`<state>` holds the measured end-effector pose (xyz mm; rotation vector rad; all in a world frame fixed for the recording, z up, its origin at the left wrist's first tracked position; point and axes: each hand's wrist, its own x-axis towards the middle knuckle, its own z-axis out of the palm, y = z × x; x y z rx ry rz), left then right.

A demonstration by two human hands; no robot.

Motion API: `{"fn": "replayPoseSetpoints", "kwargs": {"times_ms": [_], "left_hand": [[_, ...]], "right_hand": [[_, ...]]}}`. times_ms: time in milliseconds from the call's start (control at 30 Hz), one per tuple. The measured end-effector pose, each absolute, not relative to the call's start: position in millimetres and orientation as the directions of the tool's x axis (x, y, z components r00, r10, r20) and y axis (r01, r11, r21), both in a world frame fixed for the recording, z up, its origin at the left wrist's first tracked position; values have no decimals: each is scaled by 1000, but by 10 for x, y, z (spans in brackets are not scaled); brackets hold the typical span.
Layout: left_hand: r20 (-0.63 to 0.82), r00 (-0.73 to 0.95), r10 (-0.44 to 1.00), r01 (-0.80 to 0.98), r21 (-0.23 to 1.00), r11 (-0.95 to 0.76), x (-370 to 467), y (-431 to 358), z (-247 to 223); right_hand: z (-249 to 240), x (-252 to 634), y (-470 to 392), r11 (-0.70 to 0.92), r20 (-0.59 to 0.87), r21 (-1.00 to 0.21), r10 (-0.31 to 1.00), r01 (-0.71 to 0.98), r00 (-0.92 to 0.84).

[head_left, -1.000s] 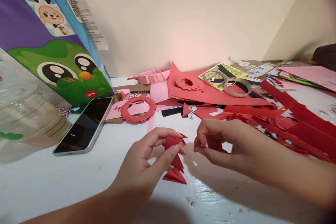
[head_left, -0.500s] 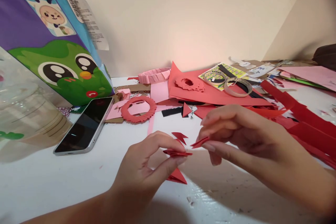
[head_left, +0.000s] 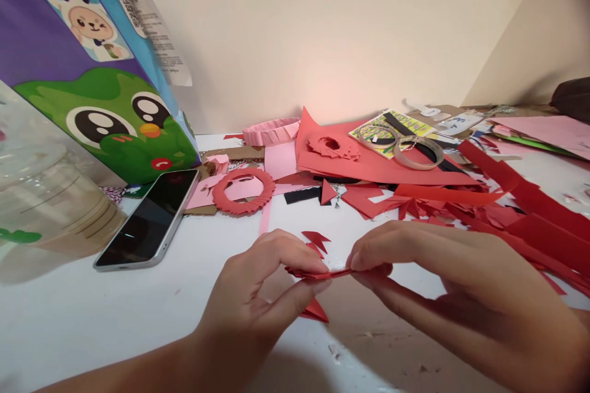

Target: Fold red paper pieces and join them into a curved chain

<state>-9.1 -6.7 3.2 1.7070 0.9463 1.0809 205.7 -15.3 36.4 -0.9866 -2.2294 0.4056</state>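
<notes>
Between thumb and fingers, my left hand (head_left: 265, 285) pinches a chain of folded red paper (head_left: 306, 274), held just above the white table. My right hand (head_left: 442, 276) is closed on a small folded red paper piece (head_left: 343, 272) at the chain's right end. The two pieces meet between my fingertips; how far one sits inside the other is hidden. Behind my left fingers lies a small pointed red piece (head_left: 316, 238). Another folded red piece (head_left: 316, 312) rests beneath my left thumb, partly covered.
A phone (head_left: 150, 218) and a plastic cup (head_left: 50, 202) stand left, before a colourful bag (head_left: 106, 73). A red paper ring (head_left: 221, 193), tape rolls (head_left: 418, 153) and red paper sheets (head_left: 318, 167) lie at the back. Red strips (head_left: 544, 227) spread along the right.
My right hand has come down and left, bringing its folded red piece against the end of the chain in my left hand. My left hand has barely moved.
</notes>
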Motion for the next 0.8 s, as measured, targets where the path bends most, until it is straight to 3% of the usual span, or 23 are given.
{"fn": "replayPoseSetpoints", "kwargs": {"times_ms": [233,800], "left_hand": [[305,335,892,139,920,-367,-79,-43,47],[301,311,902,202,906,-372,-64,-48,51]], "right_hand": [[375,2024,-153,715,528,-464,698,524,-484],[372,2036,-155,735,533,-415,674,536,-512]]}}
